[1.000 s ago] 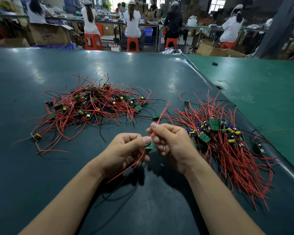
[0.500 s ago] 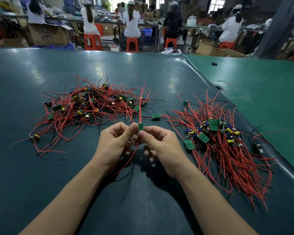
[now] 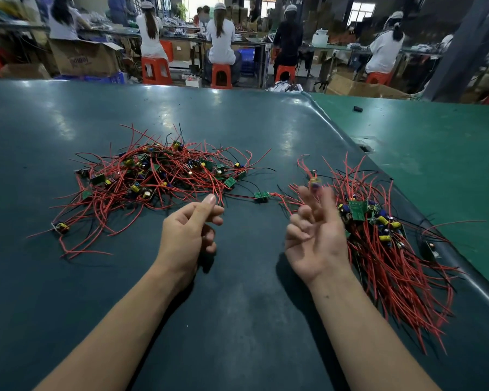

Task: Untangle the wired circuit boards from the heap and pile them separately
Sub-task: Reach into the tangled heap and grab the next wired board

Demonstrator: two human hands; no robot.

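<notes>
A: Looking across the bench (image 3: 68, 277), I see the tangled heap (image 3: 153, 179) at centre left of the frame and the sorted pile (image 3: 393, 249) at centre right, wires combed toward the lower right corner.

B: And the hands?

A: The left hand (image 3: 188, 235) hangs just below the heap, fingers loosely curled, holding nothing. The right hand (image 3: 316, 235) is palm up beside the pile, fingers relaxed. A small blurred board (image 3: 314, 183) sits right at its fingertips; whether it's pinched or already let go, I can't tell.

B: So the step is dropping that board onto the pile?

A: That's my reading. It lands best with its leads running the same way as the rest, or the pile knots up again.

B: Next pick?

A: The lone board (image 3: 261, 195) lying between the two piles looks easiest. I'd hold the heap down with the left and draw the wires out slowly, not yank.
</notes>
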